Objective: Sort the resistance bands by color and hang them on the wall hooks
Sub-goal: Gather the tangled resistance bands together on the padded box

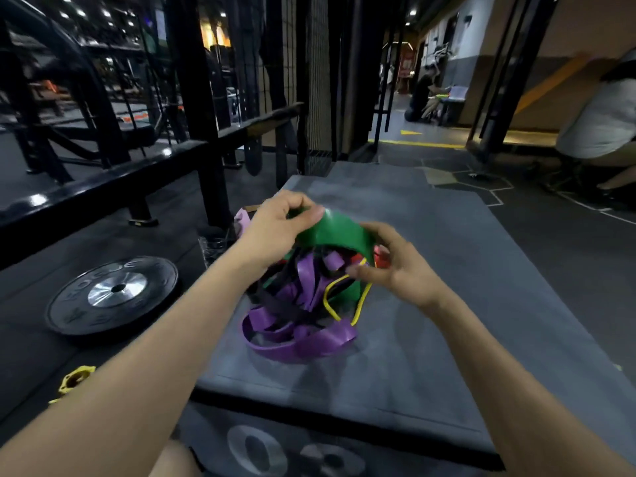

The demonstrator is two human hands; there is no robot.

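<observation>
Looking down, I see my left hand (275,225) pinching a green band (335,232) atop a tangled band pile (299,304) on a grey mat (447,287); my right hand (389,266) pinches a yellow band (330,301).

My left hand (275,223) is pinching a solid green band (335,235). Beneath it, glossy purple bands (296,339) are tangling with black bands (275,301), a thin yellow band (332,306) and a red band (382,259). The grey mat (430,287) is lying beside a black weight plate (113,297) with silver hub.
</observation>
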